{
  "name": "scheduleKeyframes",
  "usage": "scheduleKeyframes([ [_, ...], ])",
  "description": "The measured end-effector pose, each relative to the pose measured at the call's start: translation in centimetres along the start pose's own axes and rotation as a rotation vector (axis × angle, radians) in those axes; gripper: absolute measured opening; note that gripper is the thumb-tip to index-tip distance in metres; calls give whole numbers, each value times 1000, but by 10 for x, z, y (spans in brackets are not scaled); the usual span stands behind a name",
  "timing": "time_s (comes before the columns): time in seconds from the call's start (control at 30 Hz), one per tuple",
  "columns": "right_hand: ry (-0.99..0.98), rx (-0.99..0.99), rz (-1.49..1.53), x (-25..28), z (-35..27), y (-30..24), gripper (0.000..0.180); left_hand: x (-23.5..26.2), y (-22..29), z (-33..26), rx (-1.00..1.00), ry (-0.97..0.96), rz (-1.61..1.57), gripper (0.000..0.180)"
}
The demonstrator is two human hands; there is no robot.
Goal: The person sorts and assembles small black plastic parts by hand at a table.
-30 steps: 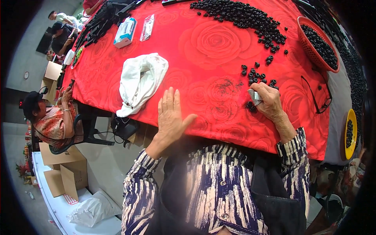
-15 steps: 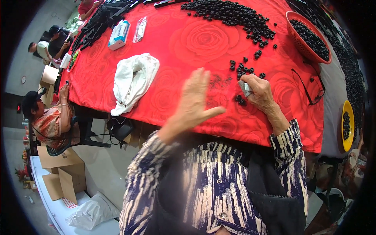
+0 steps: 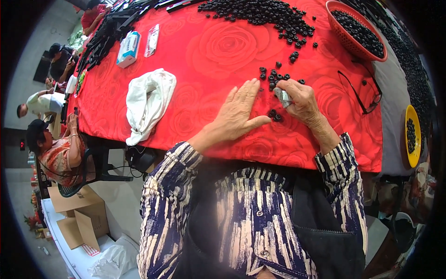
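Note:
My left hand (image 3: 236,109) rests flat on the red rose-printed tablecloth (image 3: 227,42), fingers together and thumb stretched out to the right. Curled closed, my right hand (image 3: 304,102) grips a small grey-white object (image 3: 283,97) whose kind I cannot make out. Several small black ring-shaped parts (image 3: 273,77) lie just beyond the right hand. A few more black rings (image 3: 275,116) sit between my left thumb and right wrist. The dark crumbs seen on the cloth earlier are now mostly under or beside my left hand.
A big heap of black rings (image 3: 260,13) spreads at the far side. An orange-red basket (image 3: 346,43) of rings, eyeglasses (image 3: 364,110) and a yellow tray (image 3: 417,145) are on the right. To the left lie a white cloth (image 3: 155,95) and a blue-white box (image 3: 128,49). Other people sit left.
My left hand, blurred in motion before, now lies flat nearer the rings. The dark crumbs no longer show as a spread patch. My right hand keeps the grey-white object.

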State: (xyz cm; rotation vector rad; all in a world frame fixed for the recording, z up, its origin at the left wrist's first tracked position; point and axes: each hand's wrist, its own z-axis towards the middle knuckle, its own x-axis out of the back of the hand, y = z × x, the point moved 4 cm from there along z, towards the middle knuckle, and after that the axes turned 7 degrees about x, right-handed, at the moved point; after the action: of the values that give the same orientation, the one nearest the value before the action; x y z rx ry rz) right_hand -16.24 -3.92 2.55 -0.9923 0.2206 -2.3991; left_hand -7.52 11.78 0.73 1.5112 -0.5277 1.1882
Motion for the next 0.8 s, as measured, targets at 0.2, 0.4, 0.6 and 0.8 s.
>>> scheduleKeyframes([
  [0.2, 124, -55, 69, 15, 0, 4, 16, 28, 18, -3, -100, 231, -32, 74],
  [0.4, 113, -46, 30, 11, 2, 7, 16, 1, 44, 6, -245, 84, -146, 36],
  [0.6, 124, -58, 14, 15, -3, 14, 25, -6, 37, 34, -351, 125, 48, 31],
  [0.8, 310, -158, 21, 40, -1, 25, 25, -7, 25, 64, -633, 122, 286, 65],
])
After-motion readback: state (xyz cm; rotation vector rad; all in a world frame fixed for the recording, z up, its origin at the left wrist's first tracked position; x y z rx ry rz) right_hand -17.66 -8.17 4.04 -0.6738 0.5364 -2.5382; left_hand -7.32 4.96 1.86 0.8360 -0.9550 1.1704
